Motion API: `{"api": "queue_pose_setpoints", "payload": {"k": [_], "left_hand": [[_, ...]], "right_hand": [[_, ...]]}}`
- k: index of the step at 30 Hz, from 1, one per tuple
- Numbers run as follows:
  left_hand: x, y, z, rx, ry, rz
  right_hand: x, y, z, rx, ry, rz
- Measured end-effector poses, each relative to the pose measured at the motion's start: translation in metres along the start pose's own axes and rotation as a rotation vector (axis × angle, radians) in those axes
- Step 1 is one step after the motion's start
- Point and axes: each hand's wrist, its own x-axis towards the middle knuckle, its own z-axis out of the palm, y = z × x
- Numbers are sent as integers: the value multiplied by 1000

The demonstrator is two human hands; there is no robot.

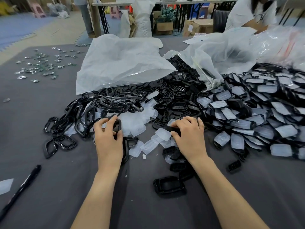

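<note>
My left hand [108,136] grips a glossy black frame ring [117,125] at the near edge of a heap of black frame rings [105,103]. My right hand [189,134] curls over a black perforated insert [171,129] beside a translucent white pad [163,134]. More translucent pads [140,123] lie between my hands. A heap of black perforated inserts [175,96] sits behind my right hand. What lies under my right palm is hidden.
A grey cloth table [66,187] holds a finished black case [170,186] near me, a black pen [21,187] at left, small metal pieces [41,65] far left, white plastic bags [122,63], and a big pile of assembled pieces [264,104] at right. A person [250,12] works at the far right.
</note>
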Motion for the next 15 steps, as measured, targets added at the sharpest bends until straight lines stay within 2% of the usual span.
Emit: {"api": "queue_pose_setpoints", "payload": {"k": [8,12,15], "left_hand": [[4,-5,-2,43,50,-101],[1,3,-4,-19,150,-72],[-9,19,0,-193,122,-14]], "right_hand": [[-7,-1,-9,257,322,-20],[-13,-1,-15,541,332,78],[-15,-8,-19,916,212,236]]}}
